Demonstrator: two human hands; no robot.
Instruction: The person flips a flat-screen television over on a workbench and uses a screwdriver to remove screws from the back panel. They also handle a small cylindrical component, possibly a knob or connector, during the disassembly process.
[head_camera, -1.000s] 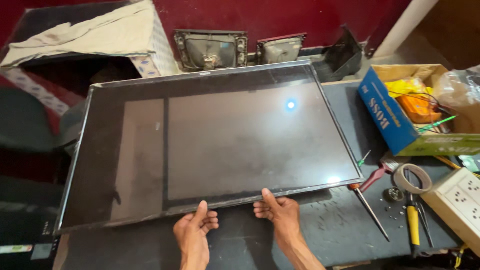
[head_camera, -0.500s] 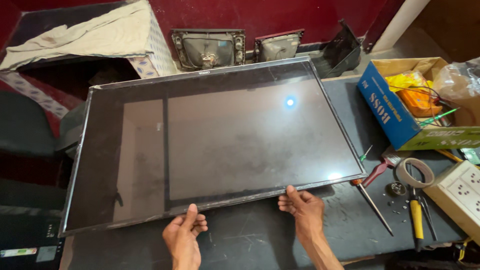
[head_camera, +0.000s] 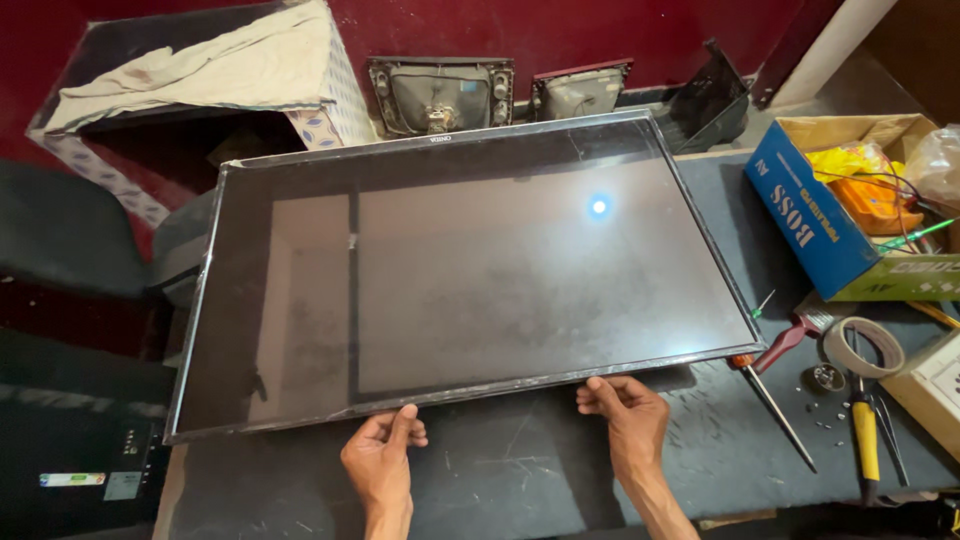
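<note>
While yellow bags are held in blue box (head_camera: 800, 215) at 2 o'clock, TV panel (head_camera: 460, 270) near edge is pinched by L hand (head_camera: 385, 462) & R hand (head_camera: 625, 420), fingers curled.

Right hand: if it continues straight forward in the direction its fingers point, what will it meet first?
The right hand points away from the person, fingertips already at the near edge of the flat screen panel. It would meet that edge at once, then probably slide over the dark glass.
</note>
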